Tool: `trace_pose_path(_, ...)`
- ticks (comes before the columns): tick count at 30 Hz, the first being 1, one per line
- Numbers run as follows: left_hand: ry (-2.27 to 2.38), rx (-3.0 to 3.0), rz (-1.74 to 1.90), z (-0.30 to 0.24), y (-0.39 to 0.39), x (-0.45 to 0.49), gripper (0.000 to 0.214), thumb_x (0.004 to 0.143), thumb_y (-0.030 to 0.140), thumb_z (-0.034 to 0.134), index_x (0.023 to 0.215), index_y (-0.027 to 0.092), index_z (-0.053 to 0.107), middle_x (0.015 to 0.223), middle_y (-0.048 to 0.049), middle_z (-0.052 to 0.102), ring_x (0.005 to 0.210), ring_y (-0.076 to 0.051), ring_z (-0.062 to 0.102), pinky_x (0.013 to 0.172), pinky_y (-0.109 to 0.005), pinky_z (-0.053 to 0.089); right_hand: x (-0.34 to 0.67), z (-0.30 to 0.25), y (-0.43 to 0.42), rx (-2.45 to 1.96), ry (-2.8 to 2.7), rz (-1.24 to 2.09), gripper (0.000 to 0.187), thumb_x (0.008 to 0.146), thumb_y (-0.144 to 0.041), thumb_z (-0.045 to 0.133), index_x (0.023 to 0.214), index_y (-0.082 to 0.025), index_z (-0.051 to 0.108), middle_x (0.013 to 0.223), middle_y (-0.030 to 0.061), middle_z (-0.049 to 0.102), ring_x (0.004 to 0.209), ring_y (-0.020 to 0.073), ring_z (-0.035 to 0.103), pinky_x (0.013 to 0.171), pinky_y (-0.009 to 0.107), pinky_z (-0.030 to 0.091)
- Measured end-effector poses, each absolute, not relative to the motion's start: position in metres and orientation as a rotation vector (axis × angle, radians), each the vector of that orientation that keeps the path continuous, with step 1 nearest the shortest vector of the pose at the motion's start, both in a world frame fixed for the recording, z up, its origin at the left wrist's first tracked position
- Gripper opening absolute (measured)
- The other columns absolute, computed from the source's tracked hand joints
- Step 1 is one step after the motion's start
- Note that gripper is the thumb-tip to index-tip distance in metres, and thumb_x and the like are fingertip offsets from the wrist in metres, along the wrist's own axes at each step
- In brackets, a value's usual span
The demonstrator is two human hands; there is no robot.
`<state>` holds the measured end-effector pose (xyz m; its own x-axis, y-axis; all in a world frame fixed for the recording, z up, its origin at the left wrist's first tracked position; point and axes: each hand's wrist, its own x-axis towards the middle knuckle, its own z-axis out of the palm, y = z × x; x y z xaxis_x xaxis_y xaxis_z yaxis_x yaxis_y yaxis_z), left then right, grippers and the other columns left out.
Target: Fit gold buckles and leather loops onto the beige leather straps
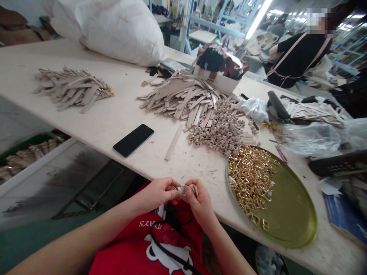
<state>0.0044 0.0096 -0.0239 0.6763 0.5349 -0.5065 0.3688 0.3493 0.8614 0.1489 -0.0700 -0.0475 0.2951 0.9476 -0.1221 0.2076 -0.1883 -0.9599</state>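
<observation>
My left hand (pixel 164 193) and my right hand (pixel 200 200) meet at the table's front edge, fingers pinched. Between them is a short beige strap (pixel 181 189), and both hands grip it. A bit of gold metal, apparently a buckle (pixel 196 190), shows at my right fingers; its exact seat on the strap is hidden. Just beyond my hands lies a single flat beige strip (pixel 174 143). To the right, a round gold-coloured tray (pixel 295 214) holds a heap of gold buckles (pixel 252 179). Small beige loops (pixel 216 130) are piled behind the tray.
A black phone (pixel 133 140) lies left of centre. Beige strips (pixel 183 95) form a large pile at the back, with finished-looking straps (pixel 74 88) at far left. A white sack (pixel 111 30) stands behind. Small scissors (pixel 281 154) lie beyond the tray. Another person (pixel 298 57) stands farther off.
</observation>
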Motion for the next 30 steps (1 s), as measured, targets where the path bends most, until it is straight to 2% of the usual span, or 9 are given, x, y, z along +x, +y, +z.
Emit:
trace_pose_path(11, 0.839, 1.217, 0.107, -0.019, -0.007, -0.001, 0.032, 0.07, 0.037, 0.059, 0.088, 0.011, 0.06, 0.074, -0.0047, 0.065, 0.065, -0.015, 0.06, 0.06, -0.024, 0.046, 0.152, -0.036, -0.086, -1.533, -1.218, 1.184, 0.015, 0.081, -0.036, 0.05, 0.08, -0.021, 0.051, 0.06, -0.0035, 0.05, 0.056, 0.0124, 0.043, 0.052, 0.024, 0.032)
trace_pose_path(16, 0.775, 1.233, 0.116, -0.018, -0.014, -0.007, 0.028, 0.073, 0.031, 0.056, 0.093, 0.012, 0.059, 0.082, -0.0063, 0.066, 0.07, -0.015, 0.061, 0.065, -0.026, 0.047, 0.149, -0.041, -0.094, -1.453, -1.12, 1.329, 0.019, 0.082, -0.039, 0.048, 0.079, -0.02, 0.048, 0.056, -0.006, 0.04, 0.051, 0.01, 0.036, 0.05, 0.022, 0.029)
trace_pose_path(20, 0.768, 1.283, 0.147, -0.018, -0.016, -0.012, 0.032, 0.073, 0.031, 0.055, 0.098, 0.01, 0.057, 0.085, -0.0078, 0.066, 0.074, -0.016, 0.061, 0.066, -0.026, 0.047, 0.142, -0.041, -0.098, -1.496, -1.136, 1.225, 0.017, 0.084, -0.037, 0.044, 0.082, -0.021, 0.048, 0.056, -0.0063, 0.039, 0.05, 0.01, 0.034, 0.049, 0.022, 0.028)
trace_pose_path(26, 0.799, 1.35, 0.134, -0.017, -0.024, -0.012, 0.028, 0.073, 0.031, 0.056, 0.089, 0.009, 0.058, 0.081, -0.008, 0.066, 0.072, -0.017, 0.061, 0.066, -0.027, 0.047, 0.142, -0.031, -0.105, -1.538, -1.433, 1.166, 0.012, 0.085, -0.03, 0.044, 0.079, -0.021, 0.05, 0.066, -0.0022, 0.052, 0.061, 0.0125, 0.046, 0.056, 0.024, 0.034)
trace_pose_path(30, 0.771, 1.277, 0.181, -0.016, -0.025, -0.01, 0.033, 0.072, 0.035, 0.057, 0.094, 0.01, 0.058, 0.087, -0.0079, 0.066, 0.078, -0.018, 0.061, 0.069, -0.027, 0.046, 0.138, -0.037, -0.105, -1.521, -1.333, 1.1, 0.015, 0.085, -0.033, 0.041, 0.081, -0.02, 0.048, 0.066, -0.0022, 0.052, 0.059, 0.0124, 0.046, 0.055, 0.024, 0.037)
